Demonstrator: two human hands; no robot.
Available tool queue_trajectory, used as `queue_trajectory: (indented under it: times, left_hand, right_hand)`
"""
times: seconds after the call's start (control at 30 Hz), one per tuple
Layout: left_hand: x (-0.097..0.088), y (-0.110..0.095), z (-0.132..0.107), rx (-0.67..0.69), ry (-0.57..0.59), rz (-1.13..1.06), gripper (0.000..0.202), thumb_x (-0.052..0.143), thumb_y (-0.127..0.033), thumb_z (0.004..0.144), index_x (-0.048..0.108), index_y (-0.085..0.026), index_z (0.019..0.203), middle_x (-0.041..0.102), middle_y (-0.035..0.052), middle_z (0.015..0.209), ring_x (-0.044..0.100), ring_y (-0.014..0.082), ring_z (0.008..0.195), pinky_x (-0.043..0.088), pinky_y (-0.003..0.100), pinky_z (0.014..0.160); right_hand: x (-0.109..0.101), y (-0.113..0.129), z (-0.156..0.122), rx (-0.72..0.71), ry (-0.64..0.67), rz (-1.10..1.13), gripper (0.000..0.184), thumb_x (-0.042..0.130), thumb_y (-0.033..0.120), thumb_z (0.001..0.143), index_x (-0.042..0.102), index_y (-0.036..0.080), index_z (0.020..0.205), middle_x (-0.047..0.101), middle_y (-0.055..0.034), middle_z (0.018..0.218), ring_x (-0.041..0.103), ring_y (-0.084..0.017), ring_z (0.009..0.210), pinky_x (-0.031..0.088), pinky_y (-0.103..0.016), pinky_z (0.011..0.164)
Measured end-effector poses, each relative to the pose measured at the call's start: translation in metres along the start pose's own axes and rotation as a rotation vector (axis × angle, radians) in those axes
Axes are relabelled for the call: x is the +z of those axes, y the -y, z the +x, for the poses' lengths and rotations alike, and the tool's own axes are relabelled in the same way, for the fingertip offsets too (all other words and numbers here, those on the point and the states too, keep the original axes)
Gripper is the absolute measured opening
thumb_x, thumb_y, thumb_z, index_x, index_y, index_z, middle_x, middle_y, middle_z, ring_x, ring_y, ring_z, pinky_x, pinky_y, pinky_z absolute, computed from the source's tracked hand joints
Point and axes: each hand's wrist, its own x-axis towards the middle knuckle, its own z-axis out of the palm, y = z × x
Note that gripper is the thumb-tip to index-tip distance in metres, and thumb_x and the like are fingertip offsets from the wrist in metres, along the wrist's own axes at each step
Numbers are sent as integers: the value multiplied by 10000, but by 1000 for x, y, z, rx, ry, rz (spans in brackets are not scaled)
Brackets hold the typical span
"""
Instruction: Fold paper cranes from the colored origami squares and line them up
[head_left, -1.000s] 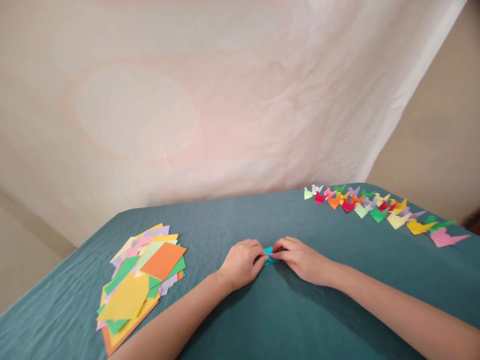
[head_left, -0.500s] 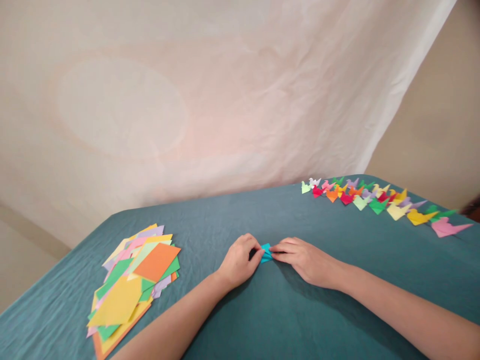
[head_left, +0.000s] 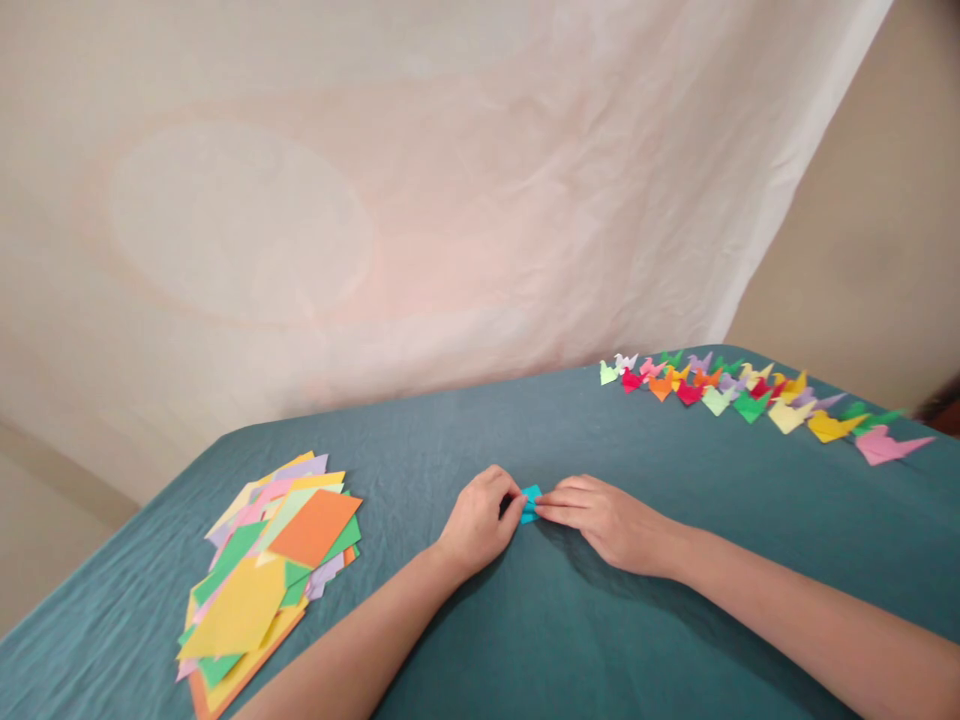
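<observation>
A small piece of folded blue paper (head_left: 531, 495) lies on the dark green tablecloth (head_left: 570, 640), between my hands. My left hand (head_left: 485, 520) pinches its left edge with thumb and forefinger, the fingers curled. From the other side, my right hand (head_left: 592, 518) presses its fingertips onto the paper's right part, fingers held together. The fingers cover both sides of the paper, so its full shape is hidden.
Loose coloured paper sheets (head_left: 247, 590) are heaped on the left of the table. Several folded paper birds (head_left: 754, 405) stand in rows at the far right. A pale cloth (head_left: 450, 200) hangs behind the table's back edge.
My right fingertips have shifted slightly left across the blue paper. The left hand keeps its pinch, and the whole view has moved a little.
</observation>
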Motion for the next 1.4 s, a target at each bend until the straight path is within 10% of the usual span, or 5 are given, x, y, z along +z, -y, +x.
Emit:
queue_trajectory:
  times: [0.3, 0.53, 0.77, 1.4]
  left_hand:
    - [-2, 0, -1, -4, -15, 14, 152, 443, -254, 892, 568, -170, 866, 548, 47, 873, 542, 155, 797, 451, 271, 736]
    - [-15, -34, -20, 152, 144, 364, 290, 386, -232, 914, 510, -185, 1171, 549, 97, 1175, 451, 258, 1155, 355, 430, 957]
    - [2, -52, -41, 27, 279, 587, 694, 230, -582, 885, 328, -82, 1357, 284, 134, 1429, 199, 270, 1336, 210, 452, 1081]
    - [-10, -52, -36, -65, 458, 496, 762, 181, -637, 864, 144, -119, 1421, 59, 91, 1482, 106, 268, 1356, 209, 446, 1083]
  right_hand:
    - [1, -1, 0, 24, 46, -46, 380, 353, 131, 906, 514, 186, 1246, 581, -100, 1181, 491, -217, 1050, 425, -407, 864]
    - [2, 0, -1, 20, 34, -49, 368, 376, 137, 902, 523, 202, 1233, 598, -99, 1140, 508, -205, 1021, 421, -393, 853]
    - [2, -1, -1, 16, 37, -72, 359, 384, 155, 904, 516, 164, 1238, 580, -109, 1175, 490, -206, 1039, 417, -391, 863]
    - [3, -2, -3, 70, 17, 9, 363, 383, 133, 898, 541, 209, 1216, 574, -89, 1189, 490, -201, 1055, 401, -391, 887]
